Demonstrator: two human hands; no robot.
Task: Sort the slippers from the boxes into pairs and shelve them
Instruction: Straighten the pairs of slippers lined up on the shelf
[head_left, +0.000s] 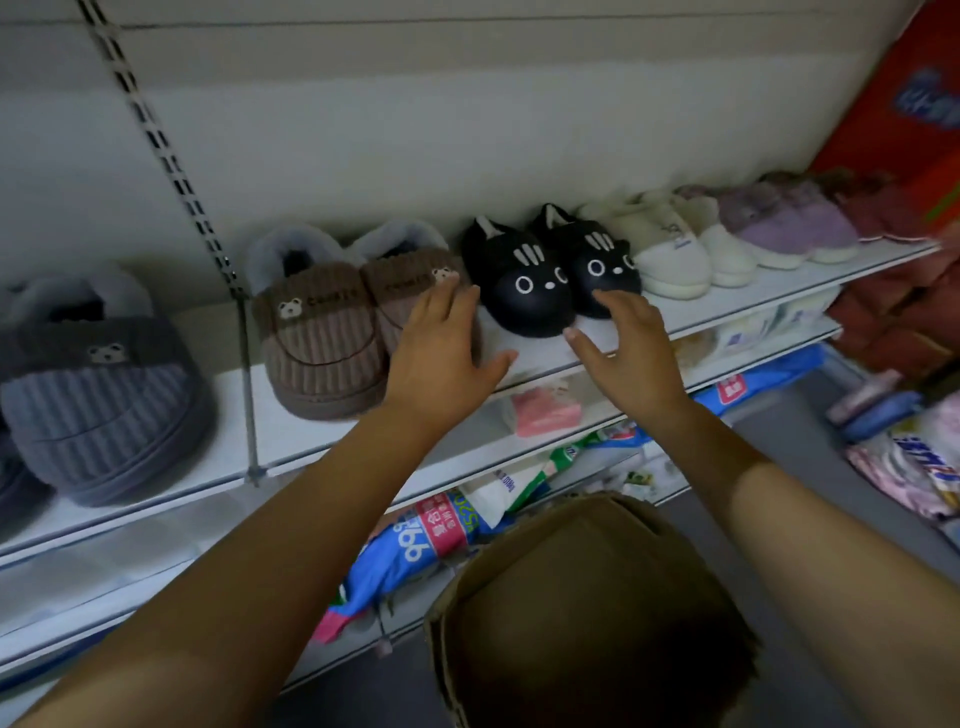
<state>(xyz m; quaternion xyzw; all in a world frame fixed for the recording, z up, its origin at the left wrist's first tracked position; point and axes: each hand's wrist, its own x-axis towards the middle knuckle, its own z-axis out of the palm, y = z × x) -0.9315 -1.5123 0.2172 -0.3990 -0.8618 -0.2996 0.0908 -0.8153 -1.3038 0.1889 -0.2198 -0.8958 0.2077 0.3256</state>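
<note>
Black slippers (550, 270) paired on shelf (530, 358), toes outward, between the two hands. Left hand (441, 353): fingers (440, 301) straight, spread, holding nothing, over brown slipper (387, 299) toe. Right hand (628, 353): fingers straight, empty, tips at nearer black toe. Box (587, 613) below wrists.

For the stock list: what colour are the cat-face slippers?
The cat-face slippers are black, with white markings; head view.

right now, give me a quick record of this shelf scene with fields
shelf row, left to right: grey bear slippers, brown bear slippers, black cat slippers, cream slippers, purple slippers
left hand: open, fingers straight, over the right-side brown slipper
right hand: open, fingertips at the toe of the right-side black slipper
held: nothing
shelf: white, slippers toes-out
below the arms: cardboard box
</note>
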